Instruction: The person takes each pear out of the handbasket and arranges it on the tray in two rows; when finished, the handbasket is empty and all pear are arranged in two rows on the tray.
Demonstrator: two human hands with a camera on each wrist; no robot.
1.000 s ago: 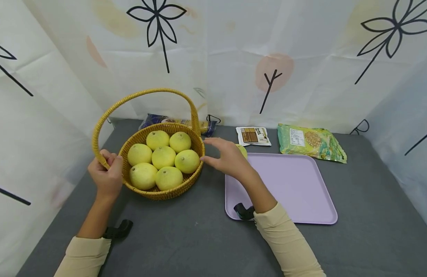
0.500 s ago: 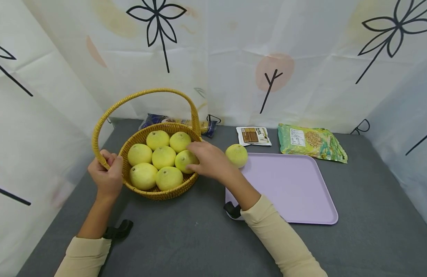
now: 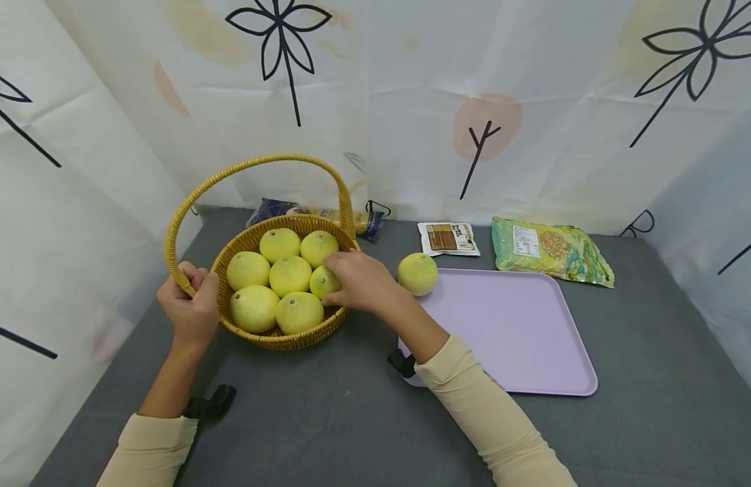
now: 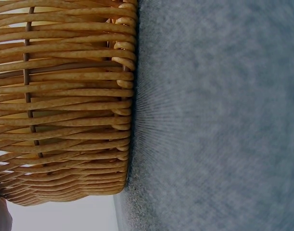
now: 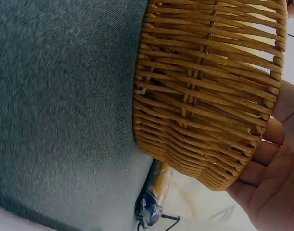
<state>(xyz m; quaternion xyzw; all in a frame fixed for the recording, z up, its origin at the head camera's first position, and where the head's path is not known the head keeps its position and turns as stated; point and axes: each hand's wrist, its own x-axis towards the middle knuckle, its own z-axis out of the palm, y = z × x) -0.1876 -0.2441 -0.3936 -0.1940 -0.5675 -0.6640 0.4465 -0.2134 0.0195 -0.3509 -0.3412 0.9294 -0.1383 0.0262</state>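
A yellow wicker basket with a tall arched handle stands on the table, filled with several round yellow-green citrus fruits. My left hand grips the base of the handle at the basket's left side. Reaching over the right rim, my right hand holds the rightmost citrus fruit, thumb in front and fingers behind, partly covering it. In the right wrist view that hand's fingers curl over the basket's rim. One more citrus fruit sits outside, at the far left corner of a lilac tray.
Along the back wall lie a blue-and-yellow packet behind the basket, a small white-and-brown packet and a green bag. A white patterned curtain encloses the grey table at the back and sides.
My right hand has moved left from beside the basket over its rim and taken hold of the rightmost fruit. The fruit by the tray came into full view. My left hand stays put.
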